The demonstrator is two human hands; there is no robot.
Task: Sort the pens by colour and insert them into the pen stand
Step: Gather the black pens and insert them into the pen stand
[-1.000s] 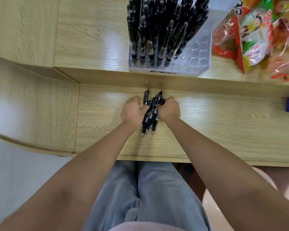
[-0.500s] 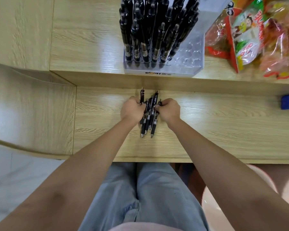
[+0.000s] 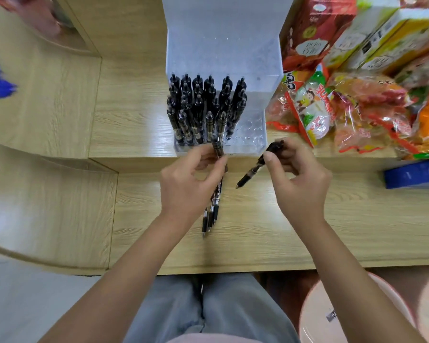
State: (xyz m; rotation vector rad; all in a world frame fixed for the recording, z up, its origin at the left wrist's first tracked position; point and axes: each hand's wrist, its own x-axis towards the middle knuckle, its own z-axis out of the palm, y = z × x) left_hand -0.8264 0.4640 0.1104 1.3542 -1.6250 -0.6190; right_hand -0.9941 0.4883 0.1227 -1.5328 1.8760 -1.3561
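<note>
A clear plastic pen stand (image 3: pixel 248 142) sits on the raised wooden shelf, its left part filled with several upright black pens (image 3: pixel 201 112); its right holes are bare. My left hand (image 3: pixel 186 186) grips a bundle of black pens (image 3: pixel 212 214), tips pointing down toward me, tops reaching the stand's front edge. To the right, my right hand (image 3: pixel 295 184) pinches a single black pen (image 3: pixel 252 172) by its top end, tip slanting down and left, just in front of the stand.
Snack packets (image 3: pixel 352 112) and boxes (image 3: pixel 332 33) crowd the shelf to the right of the stand. A blue box (image 3: pixel 414 174) lies on the lower wooden desk (image 3: pixel 307 238) at far right. A pink stool (image 3: pixel 315 315) stands beside my knees.
My hands were together around one bundle on the desk. They have parted and risen toward the stand: the left keeps the bundle, the right has drawn out one pen.
</note>
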